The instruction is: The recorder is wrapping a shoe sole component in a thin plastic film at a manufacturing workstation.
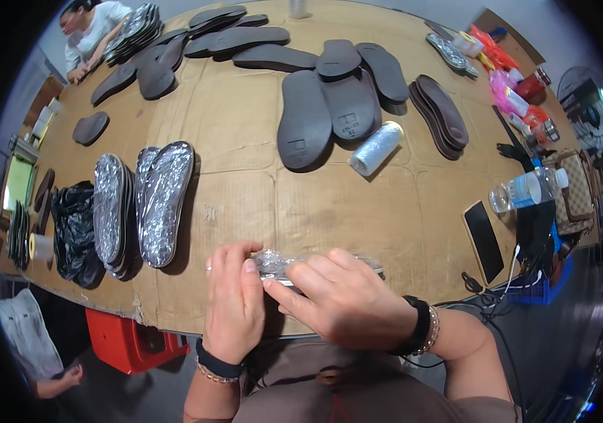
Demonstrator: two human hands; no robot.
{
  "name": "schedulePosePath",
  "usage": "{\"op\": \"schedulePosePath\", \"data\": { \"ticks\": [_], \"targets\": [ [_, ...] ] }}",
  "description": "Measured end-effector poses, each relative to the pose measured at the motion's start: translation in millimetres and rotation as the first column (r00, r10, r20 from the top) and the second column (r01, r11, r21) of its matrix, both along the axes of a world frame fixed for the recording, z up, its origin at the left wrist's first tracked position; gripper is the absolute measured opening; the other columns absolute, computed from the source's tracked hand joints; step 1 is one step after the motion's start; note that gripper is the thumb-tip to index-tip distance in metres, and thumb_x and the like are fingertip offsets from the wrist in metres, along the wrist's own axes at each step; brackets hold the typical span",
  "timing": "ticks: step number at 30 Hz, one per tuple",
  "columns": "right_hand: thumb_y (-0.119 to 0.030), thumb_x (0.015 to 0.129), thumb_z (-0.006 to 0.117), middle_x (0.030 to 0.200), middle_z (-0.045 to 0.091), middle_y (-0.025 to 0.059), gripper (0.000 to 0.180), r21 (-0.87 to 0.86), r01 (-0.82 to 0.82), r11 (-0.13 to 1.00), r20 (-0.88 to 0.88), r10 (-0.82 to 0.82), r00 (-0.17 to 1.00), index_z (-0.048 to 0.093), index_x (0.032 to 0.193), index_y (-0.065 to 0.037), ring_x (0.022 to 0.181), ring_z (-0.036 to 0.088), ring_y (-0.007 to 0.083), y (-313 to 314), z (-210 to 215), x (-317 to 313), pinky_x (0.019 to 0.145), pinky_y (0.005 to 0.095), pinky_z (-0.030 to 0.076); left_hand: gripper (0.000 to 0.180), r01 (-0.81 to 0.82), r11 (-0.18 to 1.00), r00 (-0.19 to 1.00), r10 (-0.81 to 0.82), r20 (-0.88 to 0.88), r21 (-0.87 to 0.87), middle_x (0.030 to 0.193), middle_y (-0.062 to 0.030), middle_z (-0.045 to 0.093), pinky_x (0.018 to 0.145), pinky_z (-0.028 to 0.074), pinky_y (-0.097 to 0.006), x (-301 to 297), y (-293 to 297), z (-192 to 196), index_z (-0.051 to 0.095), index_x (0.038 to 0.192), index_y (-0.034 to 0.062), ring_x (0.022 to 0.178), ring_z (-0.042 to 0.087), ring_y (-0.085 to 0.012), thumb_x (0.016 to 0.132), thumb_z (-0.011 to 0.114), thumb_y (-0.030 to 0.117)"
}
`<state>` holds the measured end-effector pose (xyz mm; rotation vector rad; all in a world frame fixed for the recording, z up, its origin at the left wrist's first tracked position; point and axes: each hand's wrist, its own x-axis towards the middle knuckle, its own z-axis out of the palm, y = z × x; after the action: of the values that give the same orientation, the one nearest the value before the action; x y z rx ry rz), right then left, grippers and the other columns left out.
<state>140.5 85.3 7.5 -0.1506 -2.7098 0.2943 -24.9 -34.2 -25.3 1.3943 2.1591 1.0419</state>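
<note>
At the table's near edge, my left hand (234, 299) and my right hand (340, 299) hold a shoe sole wrapped in clear plastic film (272, 264), turned almost edge-on. My left fingers close on its left end, while my right hand bends over its middle with the index finger pointing left along the near side. Most of the sole is hidden behind my hands. Two stacks of film-wrapped soles (165, 204) lie to the left. Farther off, a roll of clear film (377, 149) rests by several bare dark brown soles (305, 120).
Cardboard (238, 190) covers the table. On the right are a phone (483, 241), a plastic bottle (527, 190), cables and a bag (570, 190). A black plastic bag (76, 229) lies left, above a red stool (129, 345). Another person (97, 32) works at the far left.
</note>
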Motion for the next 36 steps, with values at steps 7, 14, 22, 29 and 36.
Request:
{"op": "schedulePosePath", "data": {
  "ticks": [7, 14, 22, 29, 36],
  "targets": [
    [-0.017, 0.082, 0.077, 0.092, 0.059, 0.0027, 0.044, 0.015, -0.003, 1.000, 0.042, 0.002, 0.999, 0.075, 0.126, -0.020, 0.078, 0.058, 0.0196, 22.9, -2.9, 37.8, 0.071, 0.0348, 0.044, 0.028, 0.001, 1.000, 1.000, -0.001, -0.018, 0.005, 0.109, -0.0208, 0.059, 0.095, 0.043, -0.048, 7.1, 6.4, 3.1, 0.064, 0.118, -0.0007, 0.102, 0.056, -0.0398, 0.109, 0.043, 0.017],
    [-0.015, 0.080, 0.079, 0.091, 0.058, 0.0007, 0.045, 0.047, 0.072, 0.996, 0.015, -0.073, 0.997, 0.078, 0.124, -0.023, 0.076, 0.057, 0.0180, 26.0, -8.3, 55.5, 0.070, 0.0329, 0.045, 0.028, 0.022, 0.999, 0.999, -0.023, -0.034, -0.031, 0.109, -0.0215, 0.059, 0.095, 0.043, -0.048, 5.5, 7.6, 4.9, 0.062, 0.119, -0.0012, 0.102, 0.055, -0.0407, 0.109, 0.042, 0.016],
    [-0.018, 0.089, 0.067, 0.104, 0.065, 0.0064, 0.040, 0.069, -0.019, 0.997, 0.069, 0.014, 0.998, 0.074, 0.128, -0.016, 0.082, 0.062, 0.0178, 9.6, 2.1, 14.3, 0.080, 0.0328, 0.046, 0.028, 0.035, 0.999, 0.999, -0.035, -0.034, 0.007, 0.109, -0.0219, 0.059, 0.096, 0.043, -0.049, 7.3, 6.7, 3.9, 0.062, 0.120, -0.0014, 0.102, 0.055, -0.0409, 0.109, 0.042, 0.016],
    [-0.016, 0.084, 0.074, 0.102, 0.065, 0.0064, 0.044, 0.031, -0.023, 0.999, 0.049, 0.021, 0.999, 0.075, 0.127, -0.020, 0.081, 0.062, 0.0186, 22.8, -7.4, 37.9, 0.075, 0.0339, 0.047, 0.025, 0.019, 0.999, 0.999, -0.020, -0.039, -0.028, 0.110, -0.0222, 0.059, 0.096, 0.043, -0.049, 6.1, 3.1, 4.8, 0.061, 0.121, -0.0001, 0.102, 0.054, -0.0415, 0.108, 0.045, 0.014],
    [-0.016, 0.088, 0.066, 0.105, 0.065, 0.0071, 0.041, 0.052, -0.018, 0.998, 0.049, 0.016, 0.999, 0.074, 0.128, -0.015, 0.084, 0.064, 0.0200, 5.7, 3.7, 9.9, 0.081, 0.0349, 0.047, 0.026, 0.048, 0.999, 0.999, -0.048, -0.004, 0.020, 0.109, -0.0226, 0.058, 0.096, 0.043, -0.048, 3.3, 4.4, -0.3, 0.061, 0.121, -0.0016, 0.103, 0.054, -0.0416, 0.109, 0.044, 0.014]
  ]
}}
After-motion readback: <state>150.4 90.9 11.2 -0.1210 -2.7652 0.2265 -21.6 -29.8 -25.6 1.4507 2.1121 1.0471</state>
